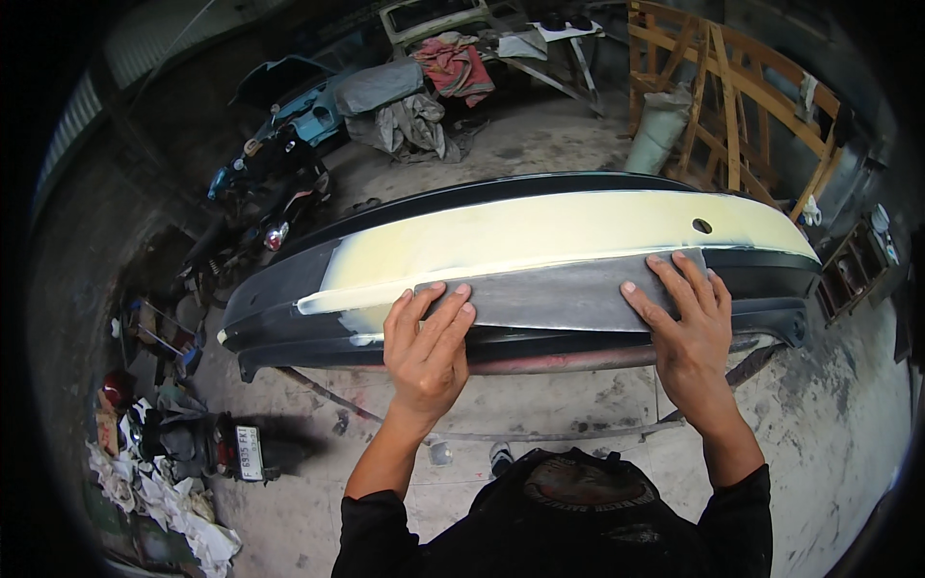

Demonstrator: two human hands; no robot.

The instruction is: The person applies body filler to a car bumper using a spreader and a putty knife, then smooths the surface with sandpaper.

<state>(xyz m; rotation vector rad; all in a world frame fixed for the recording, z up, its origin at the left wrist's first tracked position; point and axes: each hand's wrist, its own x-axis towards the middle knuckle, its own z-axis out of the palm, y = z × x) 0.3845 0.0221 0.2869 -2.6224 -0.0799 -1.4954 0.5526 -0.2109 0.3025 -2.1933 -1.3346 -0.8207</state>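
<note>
Across the front of a car bumper point(424, 236), I hold a long, thin grey sheet point(549, 294) with both hands. Its upper edge lies along the ridge under the bumper's pale yellow band, and its lower edge bows slightly. My left hand point(427, 352) has its fingertips on the sheet's left end. At the right end, the fingers of my right hand point(689, 332) are spread over the sheet, pressing it to the bumper. Around the yellow band the bumper is black and dull grey, with a round hole near the right. What the sheet is made of, I cannot tell.
A metal stand point(328, 393) carries the bumper. Motorcycles point(289, 183) and white rags point(183, 506) are on the left. Behind stand covered items point(381, 91), a stuffed sack point(660, 130) and a wooden frame point(732, 106). A small shelf point(853, 275) is at right.
</note>
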